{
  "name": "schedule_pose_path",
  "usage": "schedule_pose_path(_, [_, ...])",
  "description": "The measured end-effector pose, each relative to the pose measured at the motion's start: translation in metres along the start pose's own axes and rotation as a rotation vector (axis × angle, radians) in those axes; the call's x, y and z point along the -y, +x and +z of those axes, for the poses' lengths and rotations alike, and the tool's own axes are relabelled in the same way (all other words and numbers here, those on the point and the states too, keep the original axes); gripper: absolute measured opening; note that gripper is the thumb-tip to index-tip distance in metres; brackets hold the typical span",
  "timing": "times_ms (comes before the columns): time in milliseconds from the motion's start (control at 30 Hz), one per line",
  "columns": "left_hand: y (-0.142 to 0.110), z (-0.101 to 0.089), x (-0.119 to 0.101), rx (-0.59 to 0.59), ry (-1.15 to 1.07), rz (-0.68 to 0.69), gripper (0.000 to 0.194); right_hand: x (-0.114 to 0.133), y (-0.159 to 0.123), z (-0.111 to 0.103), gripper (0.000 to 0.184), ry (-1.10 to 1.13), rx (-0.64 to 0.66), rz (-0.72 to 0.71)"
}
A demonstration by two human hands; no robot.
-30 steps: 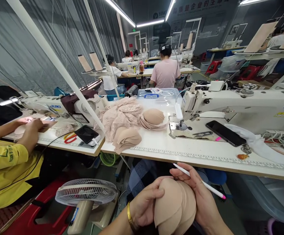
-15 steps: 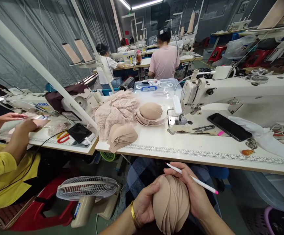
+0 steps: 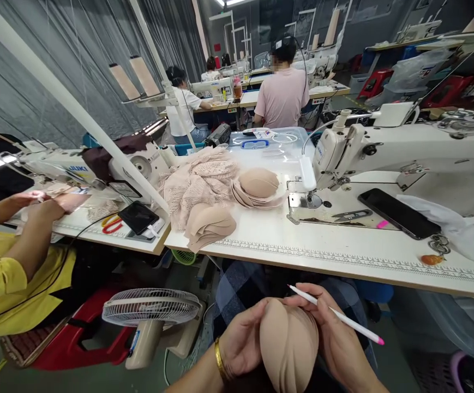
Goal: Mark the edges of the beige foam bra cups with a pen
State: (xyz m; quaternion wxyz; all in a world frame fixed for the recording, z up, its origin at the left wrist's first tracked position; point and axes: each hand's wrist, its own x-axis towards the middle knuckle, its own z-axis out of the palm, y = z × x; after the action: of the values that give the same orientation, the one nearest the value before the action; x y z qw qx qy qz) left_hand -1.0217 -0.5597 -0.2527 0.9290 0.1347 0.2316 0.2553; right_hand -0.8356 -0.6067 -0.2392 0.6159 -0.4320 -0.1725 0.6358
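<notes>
So the main change from a second ago is the stack of thin, curved beige fabric pieces (image 3: 289, 346): back then it was fanned out wide to the right, and now the edges sit much closer together, with one smooth piece on the left overlapping the rest. It's held low over the lap, just in front of the white tabletop (image 3: 261, 232). The view has shifted a bit, but the tabletop stuff looks the same: the smaller fan of beige pieces (image 3: 212, 225) near the front edge, the round beige pile (image 3: 258, 184) behind it, and the crumpled beige lace fabric (image 3: 199, 177) next to both.

As for the hands, the left hand (image 3: 240, 339) is curved around the stack's left side, thumb up near the top, gold bracelet (image 3: 219, 357) at the wrist. The right hand (image 3: 339, 343) cups the other side and also has a slim white pen with a pink end (image 3: 357, 326) between its fingers, tip pointing up-left, pink end down-right.
</notes>
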Motion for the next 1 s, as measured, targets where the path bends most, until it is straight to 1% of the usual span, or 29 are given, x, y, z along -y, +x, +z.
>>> schedule_pose_path(67, [0.002, -0.002, 0.002, -0.027, -0.052, -0.002, 0.037, -0.001, 0.004, 0.003, 0.043, -0.027, 0.062, -0.022])
schedule_pose_path(133, [0.004, -0.002, 0.002, -0.006, -0.084, 0.016, 0.041, 0.0, 0.012, 0.005, 0.042, -0.095, 0.112, -0.066])
schedule_pose_path(167, [0.005, -0.001, 0.001, 0.006, -0.085, 0.029, 0.046, 0.001, 0.014, 0.006, 0.041, -0.143, 0.115, -0.102])
schedule_pose_path(233, [0.005, -0.001, 0.0, -0.007, -0.087, 0.039, 0.055, 0.005, 0.016, 0.006, 0.04, -0.273, 0.059, -0.202])
schedule_pose_path(333, [0.003, -0.003, -0.001, -0.073, -0.109, 0.019, 0.054, 0.013, 0.005, 0.003, 0.032, -0.549, -0.06, -0.377])
schedule_pose_path(367, [0.002, -0.004, -0.001, -0.096, -0.122, 0.022, 0.052, 0.014, -0.001, 0.001, 0.027, -0.644, -0.059, -0.423])
schedule_pose_path(433, [0.003, -0.005, 0.002, -0.128, -0.139, 0.046, 0.052, 0.014, -0.012, -0.004, 0.022, -0.796, -0.005, -0.469])
schedule_pose_path(500, [0.005, -0.004, 0.005, -0.157, -0.138, 0.076, 0.06, 0.009, -0.021, -0.009, 0.022, -0.886, 0.035, -0.471])
schedule_pose_path(600, [0.007, 0.0, 0.009, -0.211, -0.1, 0.109, 0.074, -0.002, -0.025, -0.014, 0.024, -0.953, 0.074, -0.464])
schedule_pose_path(667, [0.008, 0.003, 0.01, -0.243, -0.063, 0.145, 0.079, -0.007, -0.024, -0.017, 0.022, -0.976, 0.117, -0.454])
schedule_pose_path(767, [0.008, 0.007, 0.01, -0.246, -0.014, 0.191, 0.082, -0.011, -0.019, -0.016, 0.02, -0.949, 0.06, -0.414])
schedule_pose_path(833, [0.009, 0.01, 0.011, -0.249, 0.017, 0.2, 0.083, -0.01, -0.017, -0.013, 0.02, -0.937, 0.056, -0.457])
schedule_pose_path(933, [0.009, 0.014, 0.011, -0.288, 0.06, 0.195, 0.084, -0.007, -0.017, -0.006, 0.019, -0.96, 0.101, -0.571])
schedule_pose_path(1000, [0.01, 0.018, 0.009, -0.32, 0.051, 0.197, 0.087, -0.004, -0.02, -0.001, 0.018, -0.932, 0.046, -0.55])
